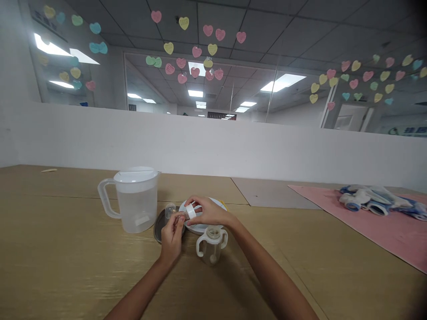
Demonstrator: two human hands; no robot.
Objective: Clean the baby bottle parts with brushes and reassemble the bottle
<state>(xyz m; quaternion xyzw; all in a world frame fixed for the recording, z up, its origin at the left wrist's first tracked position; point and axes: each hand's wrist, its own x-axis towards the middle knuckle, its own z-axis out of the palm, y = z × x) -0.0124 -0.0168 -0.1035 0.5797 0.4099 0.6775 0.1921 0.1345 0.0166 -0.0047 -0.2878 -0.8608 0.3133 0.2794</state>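
Note:
My right hand [207, 210] grips a small white ring-shaped cap [191, 211] between thumb and fingers. Close beside it, my left hand [172, 232] pinches a small clear piece at the cap's left side; its exact shape is too small to tell. A clear bottle with two white handles [212, 245] stands upright and open-topped just in front of my right hand. Behind the hands lie a white plate [200, 228] and a dark round tray [159, 227]. A clear dome-shaped cover [170, 210] is on the dark tray, behind my left hand.
A lidded translucent pitcher [137, 202] stands left of the dark tray. On the right, a pink cloth [363, 222] carries a pile of clear and blue items [380, 201]. A low white wall [213, 146] with glass above borders the wooden table [83, 262].

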